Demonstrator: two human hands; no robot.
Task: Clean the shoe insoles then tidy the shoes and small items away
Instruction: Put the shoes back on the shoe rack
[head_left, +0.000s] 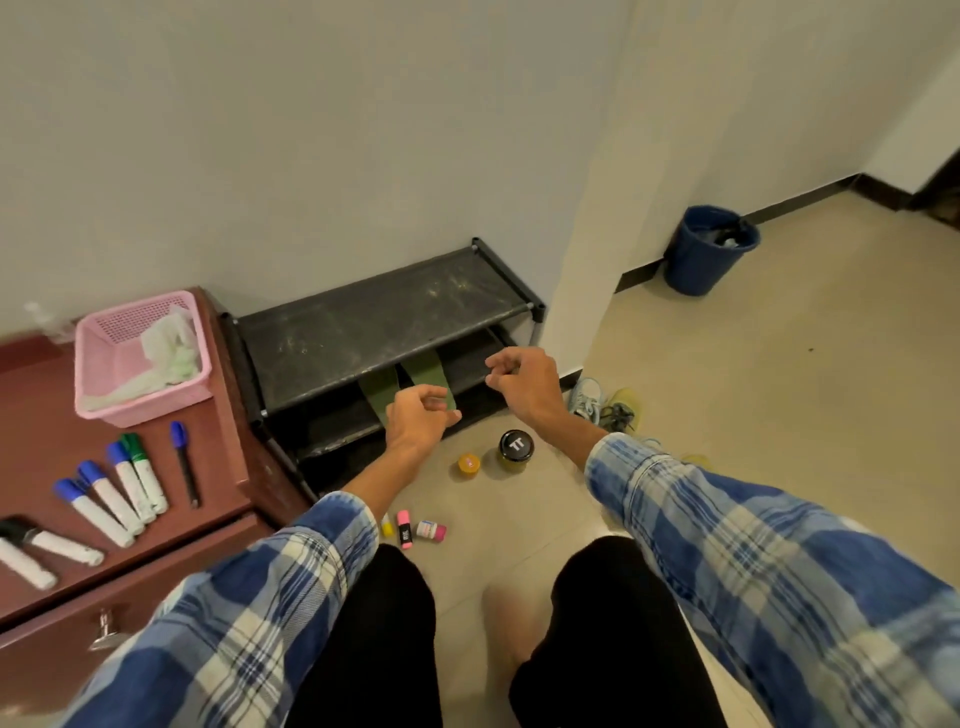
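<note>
You are facing a tabletop (52, 441) carrying a pink basket (104, 364) and markers (111, 496); green insoles (427, 370) are lying on the second shelf of the shoe rack (374, 322); a jar (514, 449), small bottles (405, 529) and shoes (602, 408) are sitting on the floor (779, 415).

A white "TT" stands on the round black lid (516, 445) of the jar (514, 461), just below the right hand (524, 387) and down to the right of the left hand (418, 418). It is the only mark that reads plainly. The small orange pot (468, 464) below the left hand bears a pale label too small to read. Lower still, the pink stick (403, 530) and the pink-capped bottle (431, 530) carry blurred print. Any print on the markers (122, 486) on the counter (218, 467), left of the left hand, cannot be made out.
</note>
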